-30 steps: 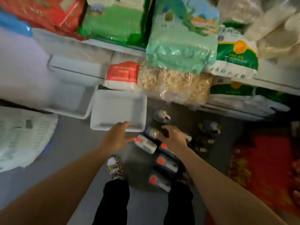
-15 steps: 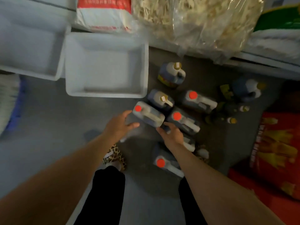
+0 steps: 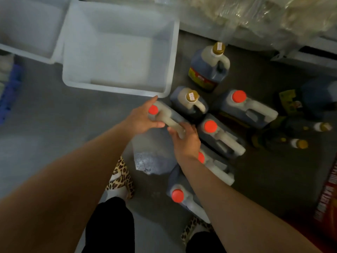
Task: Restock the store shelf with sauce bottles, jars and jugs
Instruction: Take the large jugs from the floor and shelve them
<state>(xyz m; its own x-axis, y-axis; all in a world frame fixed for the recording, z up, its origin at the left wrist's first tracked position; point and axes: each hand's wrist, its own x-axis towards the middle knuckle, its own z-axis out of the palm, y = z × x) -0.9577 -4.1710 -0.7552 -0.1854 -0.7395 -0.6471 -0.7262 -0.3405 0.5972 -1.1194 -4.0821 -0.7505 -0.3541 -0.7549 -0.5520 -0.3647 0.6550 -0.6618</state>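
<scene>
Several dark sauce jugs stand on the grey floor. The nearest to the tray, a red-capped jug (image 3: 165, 116), has both hands on it: my left hand (image 3: 141, 118) wraps its neck end beside the red cap, and my right hand (image 3: 185, 140) grips the far end of its pale handle. More red-capped jugs (image 3: 221, 136) (image 3: 246, 108) (image 3: 182, 198) stand around it. Two gold-capped jugs (image 3: 192, 102) (image 3: 209, 66) stand behind. The white tray (image 3: 113, 87) lies just above my left hand.
A second white tray (image 3: 27, 55) lies at the upper left. Smaller bottles and a dark jug (image 3: 299, 128) crowd the right. Bagged goods (image 3: 273, 21) overhang the shelf edge at the top. A red box (image 3: 326, 203) sits at the right edge. My leopard-print shoes (image 3: 120, 178) are below.
The view has dropped closer to the floor. Both hands have moved from beside the jug onto it, the left closing at the neck and the right on the handle.
</scene>
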